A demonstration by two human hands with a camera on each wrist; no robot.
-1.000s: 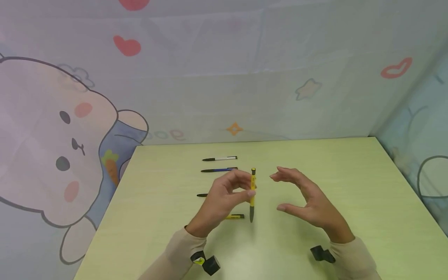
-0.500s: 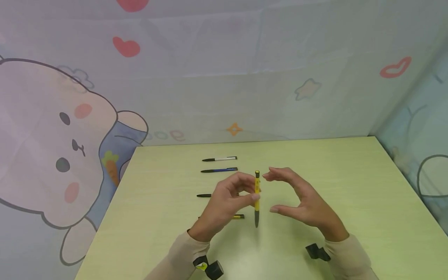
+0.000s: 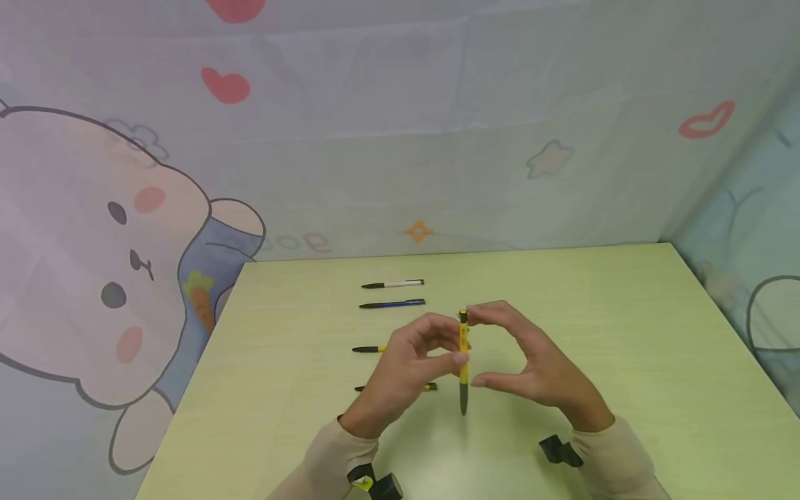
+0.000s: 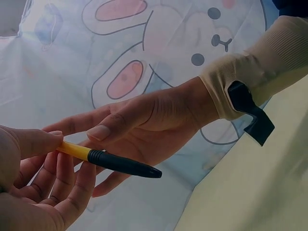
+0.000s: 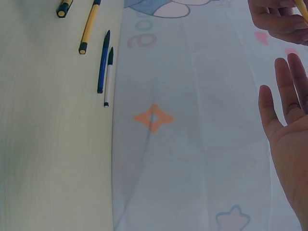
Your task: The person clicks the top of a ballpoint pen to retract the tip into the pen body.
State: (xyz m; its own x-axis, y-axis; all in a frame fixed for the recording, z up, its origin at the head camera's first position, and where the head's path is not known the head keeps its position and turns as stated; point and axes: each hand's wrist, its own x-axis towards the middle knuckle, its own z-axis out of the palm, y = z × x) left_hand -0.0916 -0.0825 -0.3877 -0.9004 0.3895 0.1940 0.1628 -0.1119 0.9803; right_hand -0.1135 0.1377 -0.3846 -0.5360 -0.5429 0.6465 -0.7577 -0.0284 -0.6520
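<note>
Between thumb and fingertips, my left hand (image 3: 403,371) pinches a yellow pen (image 3: 464,371) with a dark grip. The pen stands upright above the table in the head view, its tip pointing down. My right hand (image 3: 546,364) is just to its right, thumb and fingers spread in a C shape. Its fingertips come right up to the pen's top end, and its thumb is beside the lower barrel. In the right wrist view, the right hand's fingers (image 5: 287,91) look fairly straight, with a gap to the left hand (image 5: 276,19).
Left of centre on the pale yellow table (image 3: 594,298) lie a white pen (image 3: 403,283), a blue pen (image 3: 400,303) and two yellow pens, one farther (image 3: 370,349) and one nearer (image 3: 430,387). The left hand partly covers both yellow ones. A printed cloth (image 3: 387,139) hangs behind the table.
My left hand has carried the upright pen slightly right and nearer the body. My right hand has moved left, closing the gap to the pen. The lying pens have stayed put.
</note>
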